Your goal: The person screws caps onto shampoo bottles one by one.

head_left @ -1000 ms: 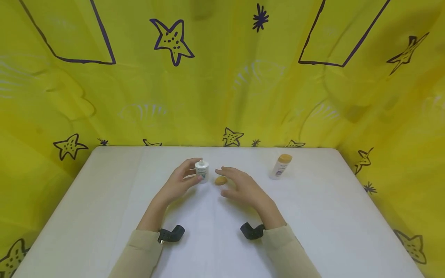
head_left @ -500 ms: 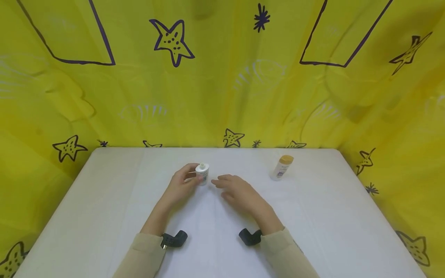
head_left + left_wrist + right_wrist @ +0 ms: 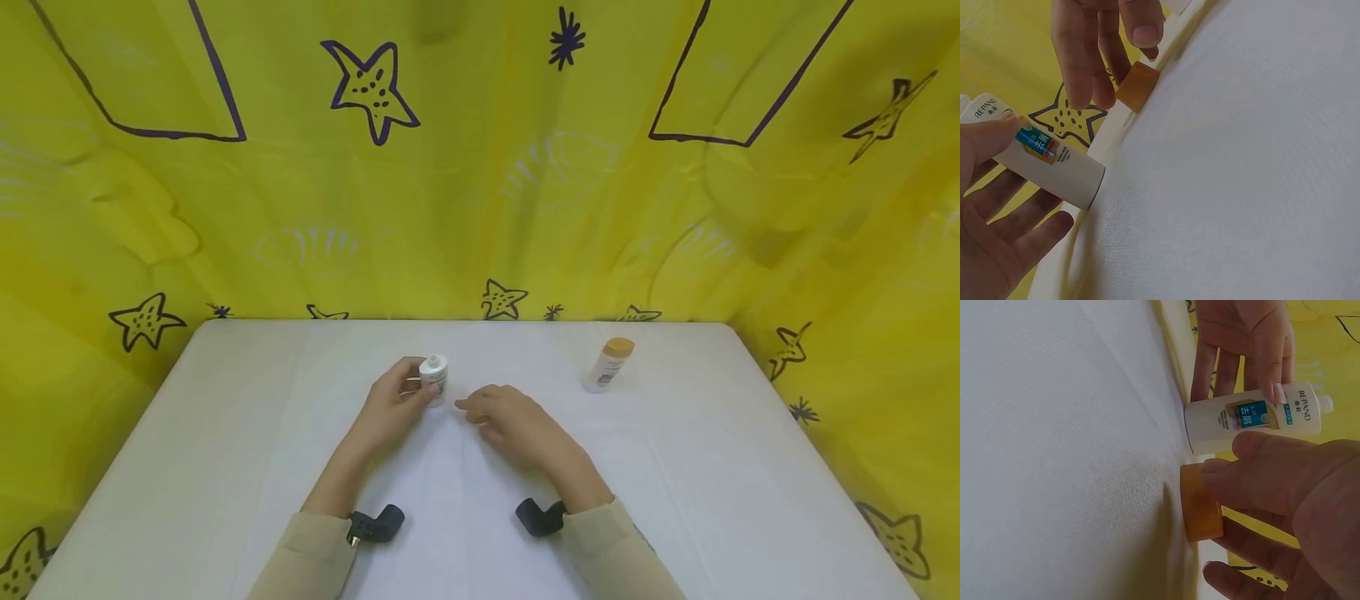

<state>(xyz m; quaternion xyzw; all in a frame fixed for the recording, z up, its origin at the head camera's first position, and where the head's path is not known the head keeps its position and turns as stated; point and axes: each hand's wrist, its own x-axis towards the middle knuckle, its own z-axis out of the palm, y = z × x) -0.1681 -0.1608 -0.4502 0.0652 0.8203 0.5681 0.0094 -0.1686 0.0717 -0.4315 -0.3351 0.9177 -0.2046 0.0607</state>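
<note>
My left hand [image 3: 393, 400] holds a white shampoo bottle [image 3: 434, 379] upright, its thumb across the front label and its fingers behind. In the right wrist view the bottle [image 3: 1254, 419] shows a bare white nozzle on top and a teal and gold label. My right hand [image 3: 517, 421] is beside it, with its thumb and fingers around an orange cap [image 3: 1202, 506]. The cap stands at the tabletop close to the bottle's base. From the head, the right fingers hide much of the cap [image 3: 477, 417].
A second white bottle [image 3: 603, 375] with an orange cap stands at the back right of the white table [image 3: 225, 467]. Behind the table hangs a yellow curtain [image 3: 450, 183] with drawn starfish. Black wrist cameras [image 3: 378, 523] sit at both sleeves.
My right hand has come down and nearer to me, closing around the orange cap, which sits slightly nearer than before. The left hand keeps the bottle, shifted slightly nearer.
</note>
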